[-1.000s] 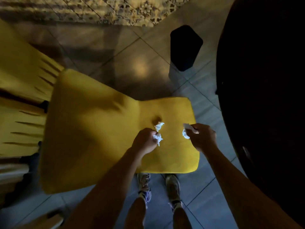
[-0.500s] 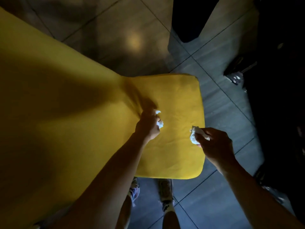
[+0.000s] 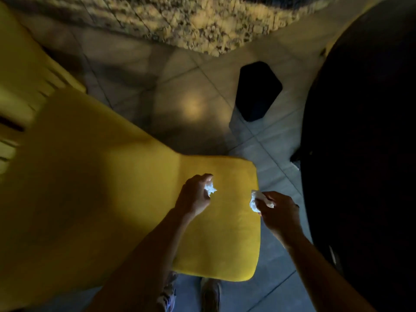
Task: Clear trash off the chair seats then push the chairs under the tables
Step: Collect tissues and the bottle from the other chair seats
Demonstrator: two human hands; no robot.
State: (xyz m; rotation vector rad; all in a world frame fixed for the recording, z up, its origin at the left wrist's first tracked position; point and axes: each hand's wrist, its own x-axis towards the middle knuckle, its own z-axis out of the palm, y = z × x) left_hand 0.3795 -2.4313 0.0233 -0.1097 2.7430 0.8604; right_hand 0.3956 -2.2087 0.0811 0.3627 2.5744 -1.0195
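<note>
dim tiled floor (image 3: pixel 191 109) spreads under a yellow chair seat (image 3: pixel 225 233), with a patterned rug (image 3: pixel 202 25) beyond and a dark desk (image 3: pixel 360 154) at the right. left hand (image 3: pixel 194 197) hovers over the seat's front part, fingers curled round a crumpled white tissue (image 3: pixel 210 188); right hand (image 3: pixel 279 212), just past the seat's right edge, pinches a second tissue wad (image 3: pixel 255 200). either wad looks lightly held, so a scrap could slip out on the way to the dark bin (image 3: pixel 258 91) and land on the floor. the seat's long axis runs from the backrest (image 3: pixel 20 70) at far left to its front edge, which faces the desk
</note>
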